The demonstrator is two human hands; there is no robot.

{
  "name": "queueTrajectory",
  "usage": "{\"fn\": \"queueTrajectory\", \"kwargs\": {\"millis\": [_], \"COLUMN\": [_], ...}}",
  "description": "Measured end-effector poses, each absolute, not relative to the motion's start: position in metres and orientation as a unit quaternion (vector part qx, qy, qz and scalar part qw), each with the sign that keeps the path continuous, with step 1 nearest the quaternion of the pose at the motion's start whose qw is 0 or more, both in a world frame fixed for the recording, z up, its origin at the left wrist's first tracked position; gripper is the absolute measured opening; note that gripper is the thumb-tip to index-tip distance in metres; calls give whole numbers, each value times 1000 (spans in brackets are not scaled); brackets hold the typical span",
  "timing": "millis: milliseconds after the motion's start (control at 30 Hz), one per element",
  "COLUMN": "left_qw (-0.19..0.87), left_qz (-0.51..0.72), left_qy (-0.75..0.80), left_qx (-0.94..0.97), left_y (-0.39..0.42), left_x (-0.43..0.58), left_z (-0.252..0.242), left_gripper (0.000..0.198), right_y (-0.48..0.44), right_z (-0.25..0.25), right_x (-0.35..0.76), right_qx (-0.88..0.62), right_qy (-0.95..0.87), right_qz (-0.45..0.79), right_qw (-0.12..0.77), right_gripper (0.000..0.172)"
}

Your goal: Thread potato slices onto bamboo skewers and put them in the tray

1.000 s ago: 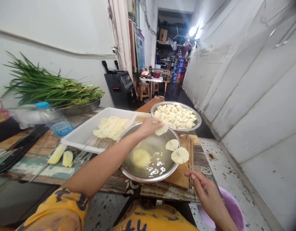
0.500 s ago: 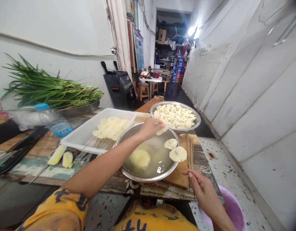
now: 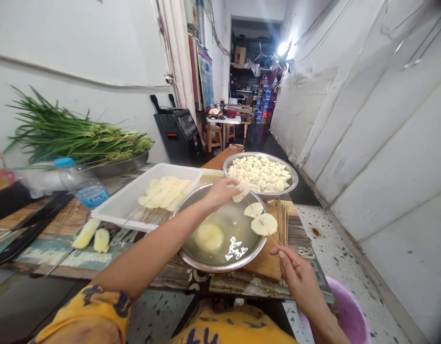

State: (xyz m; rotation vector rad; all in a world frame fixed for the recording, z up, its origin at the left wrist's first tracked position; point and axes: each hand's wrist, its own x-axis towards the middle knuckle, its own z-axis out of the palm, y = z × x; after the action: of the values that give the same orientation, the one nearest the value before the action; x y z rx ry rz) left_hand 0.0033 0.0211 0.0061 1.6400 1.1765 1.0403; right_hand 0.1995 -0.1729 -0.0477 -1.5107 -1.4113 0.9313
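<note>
White walls (image 3: 352,129) flanked our long, wood-patterned table (image 3: 254,287). On it we had a translucent white plastic tray (image 3: 116,206) of flat, pale yellow slices (image 3: 166,192), a round, shiny metal bowl (image 3: 220,268) of cloudy water just beside it, and beyond that an oval metal dish (image 3: 295,180) heaped with whitish florets (image 3: 258,173). We held our hands apart: our left hand (image 3: 222,192), over the bowl's far side, pinched the far slice (image 3: 241,193); our right hand (image 3: 297,273), near the table's front edge, gripped the near end of a thin wooden skewer (image 3: 275,240). Between our hands, above the bowl's right rim, two more thin, round slices (image 3: 263,224) sat on that skewer.
</note>
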Motion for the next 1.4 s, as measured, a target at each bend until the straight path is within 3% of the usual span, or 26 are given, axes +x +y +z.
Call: {"fn": "queueTrajectory", "kwargs": {"millis": [133,367,667,833,1033,1400], "left_qw": [532,502,718,717,703,723], "left_qz": [429,397,351,379,403,398], "left_qy": [428,484,450,437,422,428], "left_qx": [591,596,400,389,406,370], "left_y": [26,25,18,16,12,10], "left_x": [0,-3,5,6,10,10], "left_z": [4,7,19,20,21,29], "left_gripper": [30,27,4,11,3,9], "right_y": [-174,-175,-174,-171,-172,-170], "right_z": [-51,-57,-60,-64,-66,-80], "right_x": [202,207,211,210,209,206], "right_qx": [-583,-549,-530,-518,-523,-565], "right_qy": [-544,-552,-533,-510,-516,-566], "right_qz": [401,439,473,498,491,382], "right_qw": [452,449,459,473,468,464], "right_gripper": [35,33,35,36,34,37]}}
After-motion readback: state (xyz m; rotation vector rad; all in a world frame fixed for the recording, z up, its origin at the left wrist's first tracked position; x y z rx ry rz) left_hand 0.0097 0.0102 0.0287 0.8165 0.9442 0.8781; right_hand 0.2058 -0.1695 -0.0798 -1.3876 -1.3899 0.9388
